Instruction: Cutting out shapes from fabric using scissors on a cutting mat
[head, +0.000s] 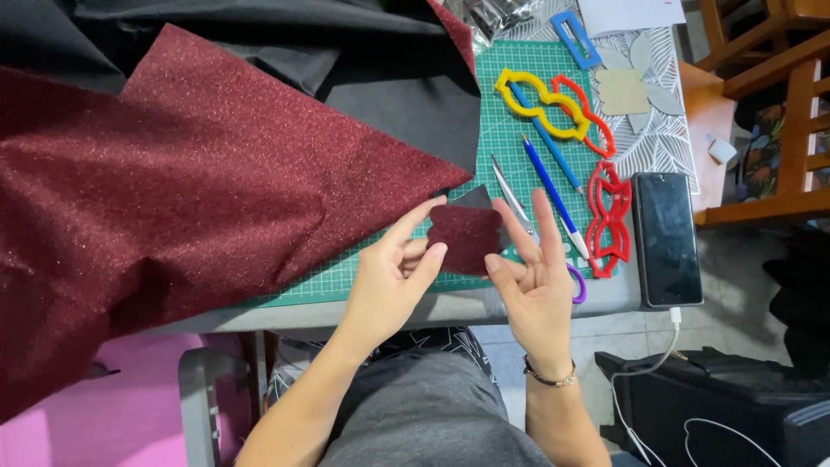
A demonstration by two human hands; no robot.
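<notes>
Above near edge of green cutting mat (380, 281), small cut piece of dark red glitter fabric (467, 238) held between both hands. Left hand (393, 277) pinches left edge, thumb and forefinger; right hand (532, 281) grips right edge, other fingers spread. Piece looks light, thin, floppy, likely grainy face; best held at opposite edges, kept taut. Large glitter fabric sheet (173, 199) lies left; scissors (517, 207), pens, plastic templates right.

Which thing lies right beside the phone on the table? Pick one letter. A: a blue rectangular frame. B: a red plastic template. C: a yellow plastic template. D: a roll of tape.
B: the red plastic template lies just left of the dark phone at the table's edge, while the yellow template and the blue rectangular frame lie farther up the green cutting mat.
</notes>
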